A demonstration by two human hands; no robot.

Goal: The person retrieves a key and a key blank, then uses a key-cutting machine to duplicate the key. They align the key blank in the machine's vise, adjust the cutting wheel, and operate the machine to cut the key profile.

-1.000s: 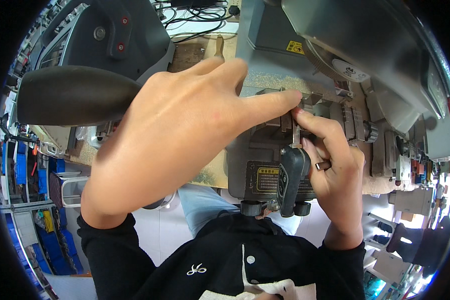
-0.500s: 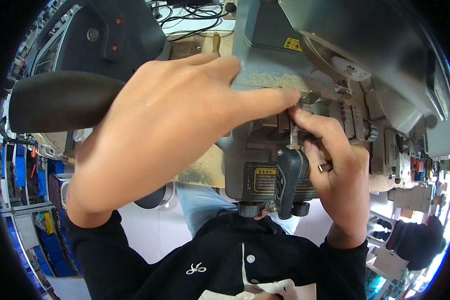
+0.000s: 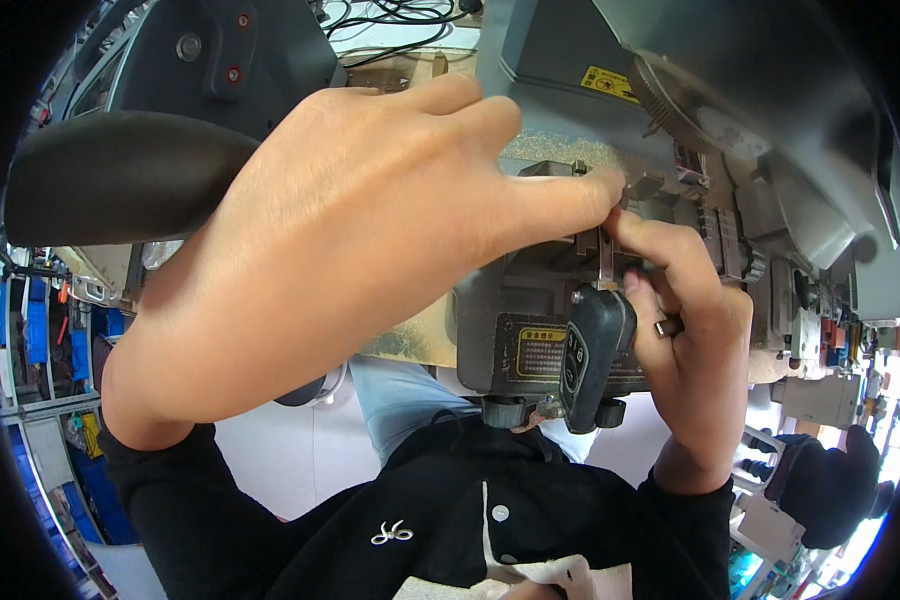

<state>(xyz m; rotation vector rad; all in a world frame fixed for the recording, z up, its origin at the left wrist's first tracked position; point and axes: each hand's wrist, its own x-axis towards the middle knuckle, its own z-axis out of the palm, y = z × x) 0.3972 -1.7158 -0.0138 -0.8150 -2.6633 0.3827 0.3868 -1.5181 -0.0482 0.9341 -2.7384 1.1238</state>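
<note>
A car key with a black fob (image 3: 598, 345) and a narrow metal blade (image 3: 606, 262) points away from me into the clamp area of a grey key-cutting machine (image 3: 478, 335). My right hand (image 3: 692, 325), wearing a ring, is closed about the blade, its forefinger near the far end and its thumb beside the blade. From the left my left hand (image 3: 390, 210) reaches across, fingers curled and one digit stretched to the right forefinger's tip. What its fingers hold, if anything, is hidden. The clamp is partly covered by my hands.
A toothed wheel (image 3: 670, 105) and a large grey cover (image 3: 750, 70) stand at the upper right. Brass-coloured shavings (image 3: 560, 148) lie behind the clamp. A thick black handle (image 3: 130, 180) juts out at the left. Black cables (image 3: 400, 25) lie at the back.
Machine, key and right hand appear slightly farther right in the picture. My left hand stays against the right fingertip, and the fob looks turned a little, showing more of its face.
</note>
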